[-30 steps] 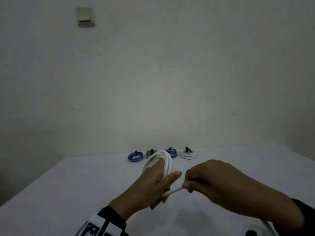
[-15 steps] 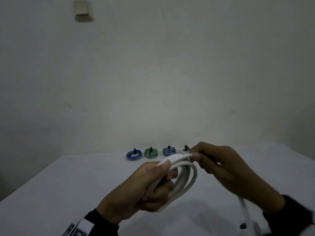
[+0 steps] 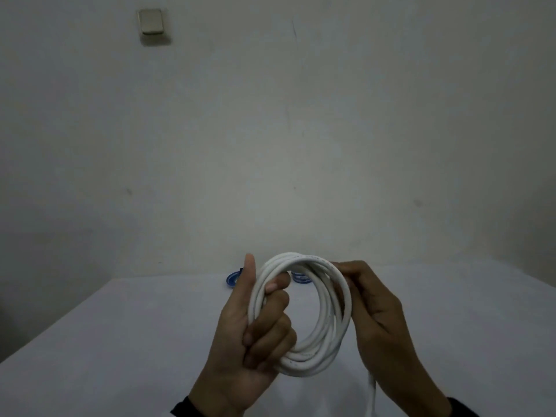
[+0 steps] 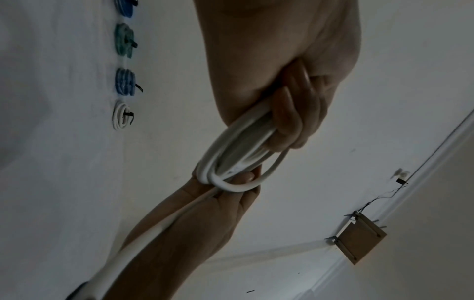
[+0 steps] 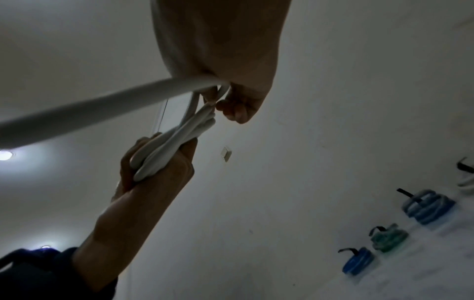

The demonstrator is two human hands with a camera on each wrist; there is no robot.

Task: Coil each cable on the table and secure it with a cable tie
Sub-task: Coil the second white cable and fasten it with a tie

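White cable (image 3: pixel 304 314), wound into several loops, stands upright in the air above the table (image 3: pixel 120 341), held between both hands in front of the person. The left hand (image 3: pixel 255 335) has its fingers (image 3: pixel 270 332) curled through the ring and closed round the left side of the bundle, thumb pointing up along its outer edge. The right hand (image 3: pixel 376 311) closes round the right side of the coil near the top; from the left wrist view its fingertips pinch the outermost loop, and a loose run of the same cable trails down along the right palm and forearm toward the near edge of the table. Dark sleeves (image 3: pixel 192 407) cover both wrists.

Farther back, near the wall, finished coils lie in a row on the table, each bound with a black tie: a blue coil (image 5: pixel 357 260), a green coil (image 5: pixel 389 237), a second blue coil (image 5: pixel 428 209) and a white coil (image 4: pixel 121 115), close beside one another but apart. In the head view the held cable hides most of them. On the wall (image 3: pixel 301 130) above sits a small pale switch plate (image 3: pixel 151 22).
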